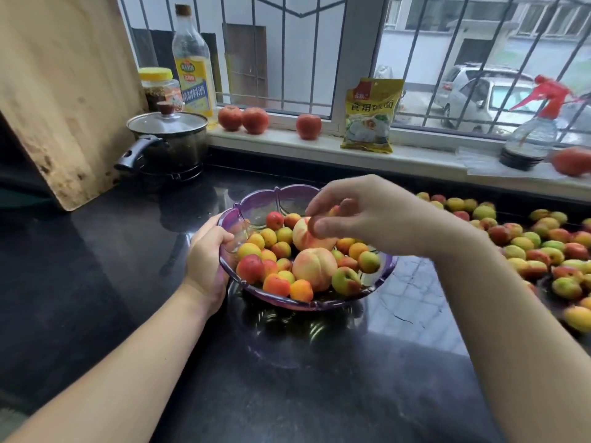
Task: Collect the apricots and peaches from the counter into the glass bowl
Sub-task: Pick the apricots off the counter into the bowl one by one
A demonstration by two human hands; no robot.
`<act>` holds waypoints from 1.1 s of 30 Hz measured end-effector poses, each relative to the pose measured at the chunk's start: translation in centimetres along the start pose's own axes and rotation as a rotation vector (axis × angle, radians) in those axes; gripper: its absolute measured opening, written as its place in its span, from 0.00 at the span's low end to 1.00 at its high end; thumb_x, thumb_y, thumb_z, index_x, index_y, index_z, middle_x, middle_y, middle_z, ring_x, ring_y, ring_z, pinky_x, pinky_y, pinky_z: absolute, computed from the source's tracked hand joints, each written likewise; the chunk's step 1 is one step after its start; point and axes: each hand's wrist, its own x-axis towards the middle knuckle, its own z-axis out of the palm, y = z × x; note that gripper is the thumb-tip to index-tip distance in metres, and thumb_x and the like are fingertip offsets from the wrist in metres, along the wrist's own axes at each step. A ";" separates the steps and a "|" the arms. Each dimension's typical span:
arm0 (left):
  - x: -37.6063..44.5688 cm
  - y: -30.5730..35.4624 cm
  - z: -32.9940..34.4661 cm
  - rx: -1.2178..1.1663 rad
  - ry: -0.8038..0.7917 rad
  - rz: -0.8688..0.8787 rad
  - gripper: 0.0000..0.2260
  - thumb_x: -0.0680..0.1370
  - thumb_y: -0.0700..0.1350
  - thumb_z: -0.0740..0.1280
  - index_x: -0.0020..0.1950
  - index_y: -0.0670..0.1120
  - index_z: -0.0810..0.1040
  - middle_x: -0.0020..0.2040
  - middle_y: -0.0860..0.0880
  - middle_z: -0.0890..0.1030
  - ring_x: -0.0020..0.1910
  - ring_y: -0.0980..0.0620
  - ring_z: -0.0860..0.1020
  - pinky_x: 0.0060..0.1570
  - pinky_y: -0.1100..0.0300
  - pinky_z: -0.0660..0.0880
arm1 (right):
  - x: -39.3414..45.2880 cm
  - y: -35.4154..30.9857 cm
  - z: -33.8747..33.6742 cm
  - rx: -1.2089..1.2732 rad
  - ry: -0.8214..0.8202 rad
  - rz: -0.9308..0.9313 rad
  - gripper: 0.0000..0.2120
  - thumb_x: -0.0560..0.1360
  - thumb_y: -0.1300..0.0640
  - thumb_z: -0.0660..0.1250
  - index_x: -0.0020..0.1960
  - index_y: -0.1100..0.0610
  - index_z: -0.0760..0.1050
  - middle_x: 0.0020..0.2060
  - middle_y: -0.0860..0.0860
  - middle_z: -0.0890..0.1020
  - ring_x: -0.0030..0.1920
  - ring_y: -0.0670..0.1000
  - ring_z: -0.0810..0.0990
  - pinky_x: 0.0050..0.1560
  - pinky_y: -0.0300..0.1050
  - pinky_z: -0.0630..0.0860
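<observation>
A purple-tinted glass bowl (287, 190) stands on the dark counter (351, 378), holding several small apricots (275, 284) and two pale peaches (315, 268). My left hand (206, 257) grips the bowl's left rim, thumb inside the wall. My right hand (377, 215) hovers over the bowl's far side, just above the rear peach (303, 238), its fingers curled around a small apricot (333, 211) that is mostly hidden. Many more apricots (527, 247) lie spread over the counter to the right.
A lidded pot (168, 139) and a leaning wooden board (64, 91) stand at the back left. On the windowsill are an oil bottle (192, 65), a jar (160, 87), red round fruits (243, 118), a yellow packet (371, 115) and a spray bottle (531, 135).
</observation>
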 end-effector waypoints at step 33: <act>-0.3 0.2 0.6 -0.034 -0.004 0.009 0.21 0.69 0.41 0.60 0.57 0.39 0.83 0.51 0.40 0.86 0.53 0.42 0.84 0.60 0.44 0.80 | 2.2 19.7 1.4 -0.467 0.386 0.765 0.30 0.82 0.54 0.59 0.82 0.49 0.55 0.82 0.56 0.52 0.75 0.63 0.66 0.68 0.58 0.69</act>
